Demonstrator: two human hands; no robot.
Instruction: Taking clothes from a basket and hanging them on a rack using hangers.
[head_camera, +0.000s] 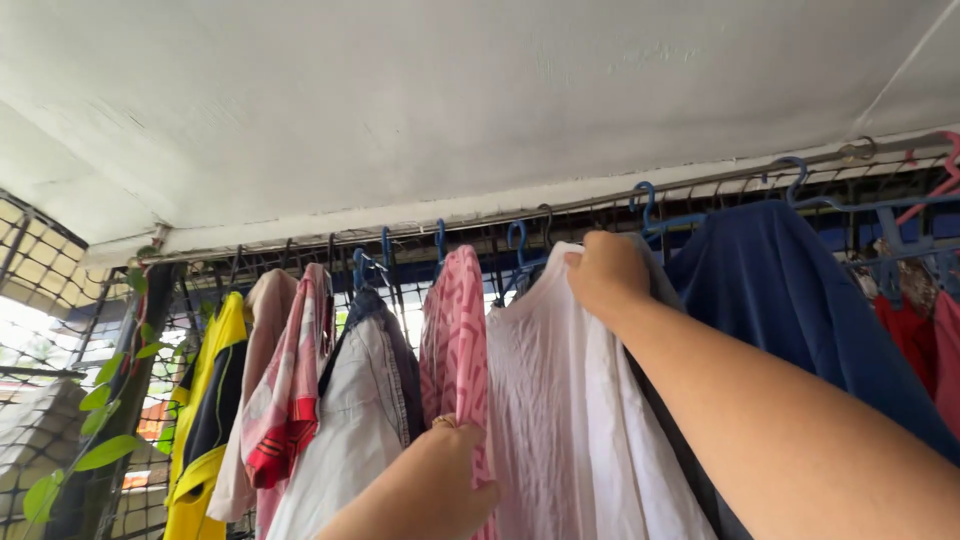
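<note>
A: Her right hand (605, 272) pinches the white shirt (570, 400) by its shoulder on the rail (700, 185); left hand (455, 470) fingers clutch its side

B: A hard tug could unhook it (hanger hidden)

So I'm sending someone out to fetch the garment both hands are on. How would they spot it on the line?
Look along the metal rail under the white ceiling, where clothes hang on blue hangers. Near the middle hangs a white crinkled garment, between a pink patterned garment and a dark blue garment. The right hand grips its shoulder and the left hand its lower edge; it is the only plain white piece there.
</note>
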